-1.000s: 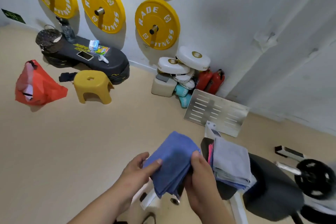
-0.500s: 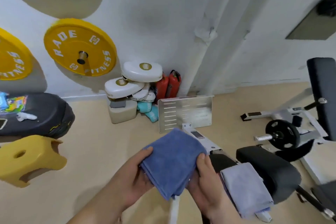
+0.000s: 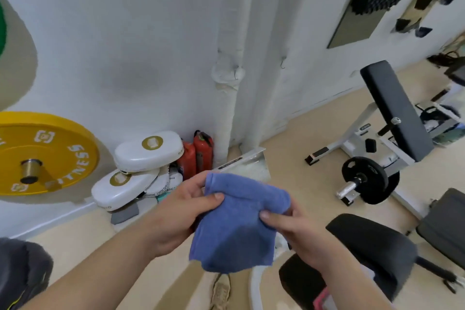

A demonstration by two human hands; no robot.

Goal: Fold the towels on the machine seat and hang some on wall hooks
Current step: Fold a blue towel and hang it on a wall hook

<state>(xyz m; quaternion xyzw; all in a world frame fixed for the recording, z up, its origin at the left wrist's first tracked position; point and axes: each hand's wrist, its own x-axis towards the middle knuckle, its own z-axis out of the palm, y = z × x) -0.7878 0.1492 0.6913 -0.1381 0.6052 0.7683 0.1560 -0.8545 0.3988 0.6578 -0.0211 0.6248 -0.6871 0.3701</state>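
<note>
Both hands, left hand (image 3: 181,211) and right hand (image 3: 297,224), pinch the blue towel (image 3: 236,224) (folded) between thumbs and fingers.

The blue towel (image 3: 234,229) now hangs pinched by its upper corners.

At left we see a yellow weight plate (image 3: 45,153) pegged to the wall. Below it white pads (image 3: 148,150) lie stacked on the floor (image 3: 302,138) — two red fire extinguishers (image 3: 198,156) stand just beside them, by a white pipe (image 3: 231,58). At right, a black weight plate (image 3: 364,180) sits on a bar.
</note>
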